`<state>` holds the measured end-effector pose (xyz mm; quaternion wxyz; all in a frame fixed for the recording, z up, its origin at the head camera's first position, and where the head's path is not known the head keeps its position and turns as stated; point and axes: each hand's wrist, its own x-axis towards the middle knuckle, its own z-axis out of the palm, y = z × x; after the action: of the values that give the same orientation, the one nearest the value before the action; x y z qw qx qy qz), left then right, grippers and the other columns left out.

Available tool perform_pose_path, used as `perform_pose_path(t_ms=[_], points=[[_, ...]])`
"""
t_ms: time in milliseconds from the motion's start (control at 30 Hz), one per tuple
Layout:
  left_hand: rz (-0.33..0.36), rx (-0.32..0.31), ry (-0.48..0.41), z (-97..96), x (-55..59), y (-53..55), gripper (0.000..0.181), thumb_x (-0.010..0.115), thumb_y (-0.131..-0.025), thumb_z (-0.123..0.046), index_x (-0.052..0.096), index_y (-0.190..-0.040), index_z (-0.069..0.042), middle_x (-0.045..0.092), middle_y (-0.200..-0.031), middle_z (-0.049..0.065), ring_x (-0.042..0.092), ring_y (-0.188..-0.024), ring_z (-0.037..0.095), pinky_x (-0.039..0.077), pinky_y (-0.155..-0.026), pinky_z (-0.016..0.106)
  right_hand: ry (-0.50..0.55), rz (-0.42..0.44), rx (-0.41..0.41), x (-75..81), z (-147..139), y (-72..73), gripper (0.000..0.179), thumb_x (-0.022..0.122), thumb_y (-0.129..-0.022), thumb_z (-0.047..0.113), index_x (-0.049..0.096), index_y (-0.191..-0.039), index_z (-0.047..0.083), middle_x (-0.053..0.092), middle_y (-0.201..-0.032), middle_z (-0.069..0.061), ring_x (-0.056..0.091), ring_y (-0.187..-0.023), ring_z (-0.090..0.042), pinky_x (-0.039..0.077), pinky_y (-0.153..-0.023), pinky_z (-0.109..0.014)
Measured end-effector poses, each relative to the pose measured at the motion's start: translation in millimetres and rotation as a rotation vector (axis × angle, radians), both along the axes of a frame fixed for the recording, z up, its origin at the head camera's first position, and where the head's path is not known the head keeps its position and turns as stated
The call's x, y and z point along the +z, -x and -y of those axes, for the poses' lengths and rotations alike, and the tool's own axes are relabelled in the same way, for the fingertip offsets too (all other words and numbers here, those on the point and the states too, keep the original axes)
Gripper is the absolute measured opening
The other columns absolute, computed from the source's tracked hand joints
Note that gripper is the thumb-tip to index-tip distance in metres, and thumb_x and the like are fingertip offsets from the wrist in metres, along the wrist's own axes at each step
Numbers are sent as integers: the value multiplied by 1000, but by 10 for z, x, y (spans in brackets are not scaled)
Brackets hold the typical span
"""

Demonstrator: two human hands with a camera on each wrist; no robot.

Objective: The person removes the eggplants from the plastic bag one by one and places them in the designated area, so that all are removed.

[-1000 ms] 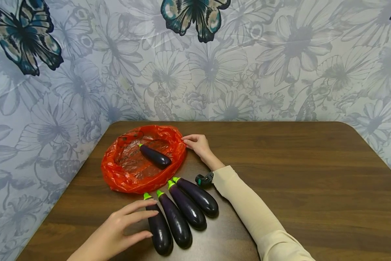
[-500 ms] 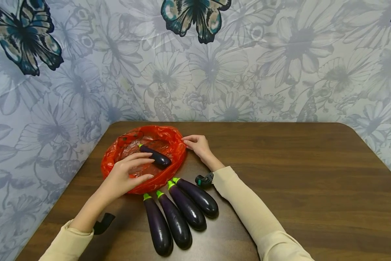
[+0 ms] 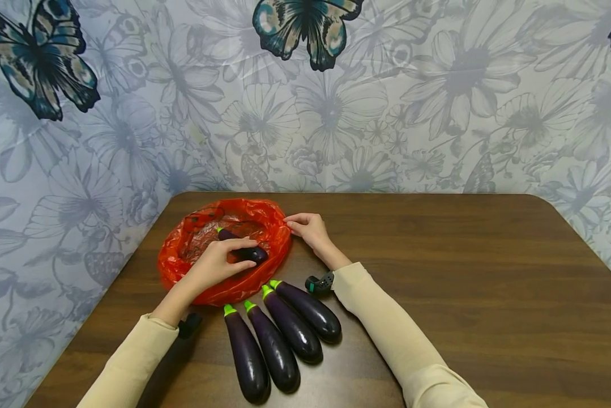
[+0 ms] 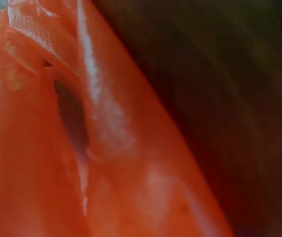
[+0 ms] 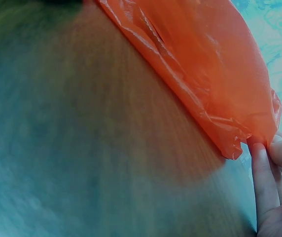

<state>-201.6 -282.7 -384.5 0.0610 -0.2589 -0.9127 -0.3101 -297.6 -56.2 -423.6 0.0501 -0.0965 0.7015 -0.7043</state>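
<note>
A red plastic bag [image 3: 175,272] stands with its mouth spread wide at the far left of the table, and one dark purple eggplant [image 3: 256,255] lies inside. My left hand [image 3: 216,263] reaches over the near rim and holds that eggplant, fingers over its far side and thumb along its near side, hiding its middle. My right hand [image 3: 307,228] pinches the bag's right rim between thumb and fingers; the right wrist view shows its fingertips [image 5: 261,150] on the gathered plastic. In the left wrist view, red plastic [image 4: 131,163] covers the hand's work.
Several eggplants [image 3: 280,348] with bright green stems lie side by side on the brown wooden table [image 3: 463,272], just in front of the bag. A patterned wall [image 3: 412,130] with butterfly decorations rises behind the table's back edge.
My left hand has moved from the leftmost eggplant on the table up and into the bag, onto the eggplant there. The right hand keeps its pinch on the rim.
</note>
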Motion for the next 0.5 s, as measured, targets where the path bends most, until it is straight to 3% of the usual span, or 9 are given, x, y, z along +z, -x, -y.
perform_pose_path(t_ms=[500], points=[[5,-139,107,-65,-16,151,48,76,-78,-10,61,-123,-1,55,-127,16,45,-122,32,38,-96,48,-13,-7,-4,7,26,-64,17,63,-88,0,69,-102,-8,67,-100,-17,64,-79,-14,52,-75,-26]])
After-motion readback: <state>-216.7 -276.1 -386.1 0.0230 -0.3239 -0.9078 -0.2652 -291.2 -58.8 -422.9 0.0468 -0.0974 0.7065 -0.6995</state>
